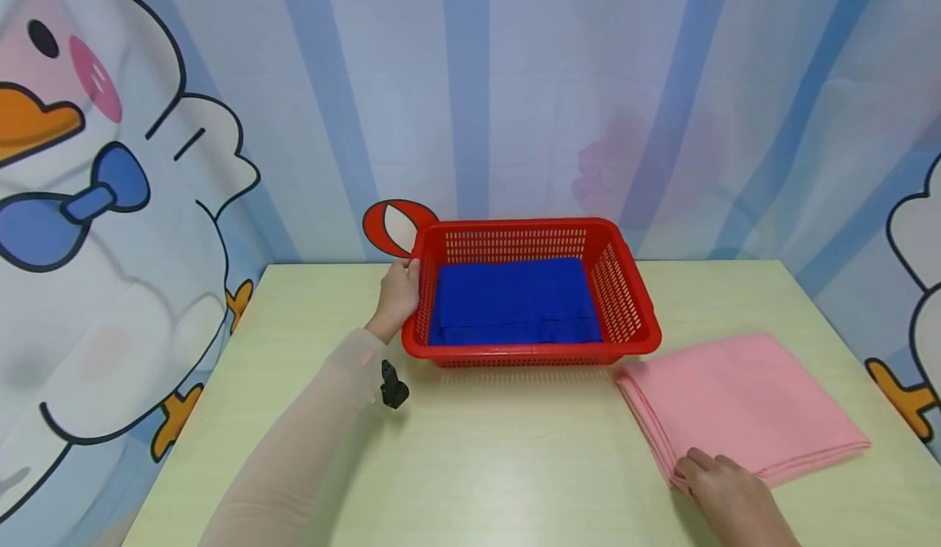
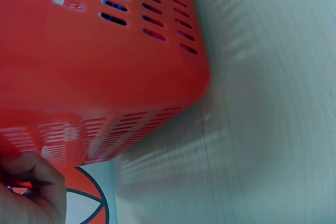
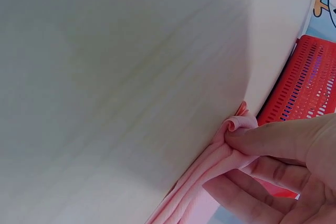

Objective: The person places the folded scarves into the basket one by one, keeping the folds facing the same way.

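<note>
A red plastic basket (image 1: pixel 529 353) with slotted walls stands near the back of the table, and a folded blue cloth (image 1: pixel 515 300) lies inside it. My left hand (image 1: pixel 398 294) grips the basket's left rim; in the left wrist view its curled fingers (image 2: pixel 39 174) show beside the red wall. On the right of the table lies a folded pink cloth (image 1: pixel 750 408), its far left corner right at the basket's front right corner. My right hand (image 1: pixel 728 490) pinches the near left corner of the pink cloth, thumb on one side and fingers on the other in the right wrist view.
The pale wood table (image 1: pixel 500 465) ends at a printed curtain (image 1: pixel 515 106) behind the basket and along both sides. A small black device (image 1: pixel 394 385) sits at my left wrist, by the sleeve (image 1: pixel 309 441).
</note>
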Action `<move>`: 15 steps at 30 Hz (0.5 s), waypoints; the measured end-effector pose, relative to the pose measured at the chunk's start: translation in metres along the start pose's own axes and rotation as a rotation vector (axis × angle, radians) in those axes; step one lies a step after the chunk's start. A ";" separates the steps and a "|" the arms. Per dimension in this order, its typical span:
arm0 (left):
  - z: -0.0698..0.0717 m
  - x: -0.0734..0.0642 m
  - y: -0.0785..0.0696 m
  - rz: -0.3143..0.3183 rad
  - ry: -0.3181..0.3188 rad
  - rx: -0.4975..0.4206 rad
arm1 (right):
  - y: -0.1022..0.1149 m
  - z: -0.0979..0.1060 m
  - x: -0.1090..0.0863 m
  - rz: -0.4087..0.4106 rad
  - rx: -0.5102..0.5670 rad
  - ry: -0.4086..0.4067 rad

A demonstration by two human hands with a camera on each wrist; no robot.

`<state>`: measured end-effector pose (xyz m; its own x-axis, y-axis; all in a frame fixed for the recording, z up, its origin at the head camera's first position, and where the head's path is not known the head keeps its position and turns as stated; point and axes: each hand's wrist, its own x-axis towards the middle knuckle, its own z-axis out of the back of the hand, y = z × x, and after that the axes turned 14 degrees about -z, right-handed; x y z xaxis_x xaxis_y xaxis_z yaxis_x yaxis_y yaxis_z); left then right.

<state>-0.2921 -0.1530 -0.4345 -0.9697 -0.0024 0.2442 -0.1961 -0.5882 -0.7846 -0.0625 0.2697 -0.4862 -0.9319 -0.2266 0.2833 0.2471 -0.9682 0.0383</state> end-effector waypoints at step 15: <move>0.000 0.001 -0.001 0.018 0.009 -0.010 | 0.012 0.002 -0.001 -0.016 0.010 0.058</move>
<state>-0.2928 -0.1525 -0.4337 -0.9742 -0.0057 0.2254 -0.1804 -0.5799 -0.7945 -0.0577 0.2582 -0.4845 -0.9495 -0.2172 0.2266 0.2344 -0.9707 0.0519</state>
